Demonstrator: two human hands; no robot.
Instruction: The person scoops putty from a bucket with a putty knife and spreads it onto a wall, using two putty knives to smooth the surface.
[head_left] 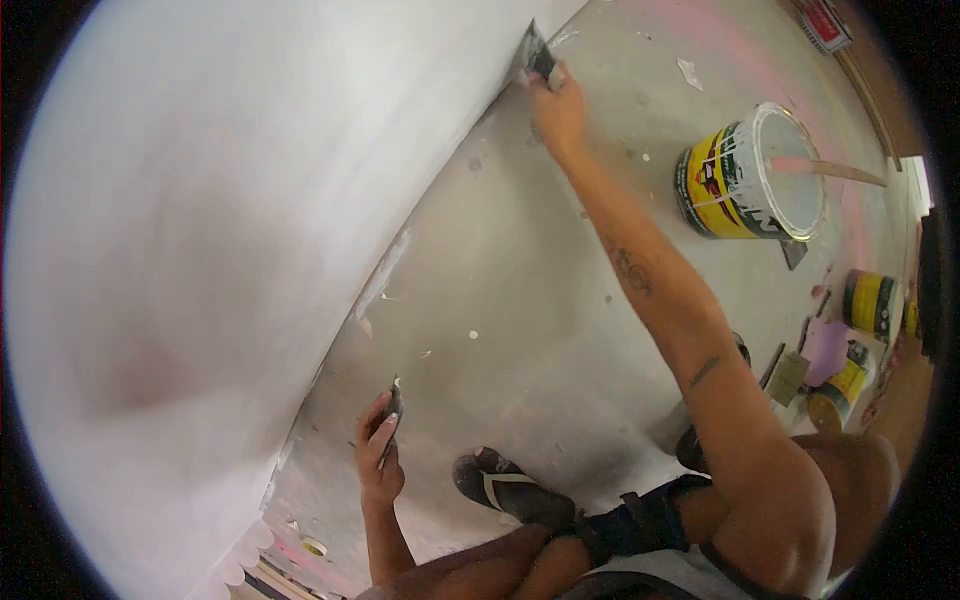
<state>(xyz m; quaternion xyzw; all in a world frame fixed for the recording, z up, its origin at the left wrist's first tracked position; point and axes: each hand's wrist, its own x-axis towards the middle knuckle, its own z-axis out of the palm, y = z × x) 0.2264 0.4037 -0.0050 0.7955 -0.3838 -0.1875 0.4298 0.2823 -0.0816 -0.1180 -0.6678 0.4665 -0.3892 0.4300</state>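
Note:
My right hand [560,105] is stretched far forward, closed around a putty knife [538,52]. The blade lies at the foot of the white wall [230,200], where wall and floor meet. Lower down, my left hand [378,455] is wrapped around a second putty knife [394,412], seen nearly edge-on, with a little white stuff at its tip. This hand is held above the floor, apart from the wall. Part of each tool is hidden by the fingers.
A yellow and black bucket [725,180] smeared white stands at right, a wooden stick [830,170] leaning in it. Smaller yellow tins [868,303] are beyond my knee. My sandalled foot [510,485] rests on the stained floor [480,260]. A tape roll [314,547] lies bottom left.

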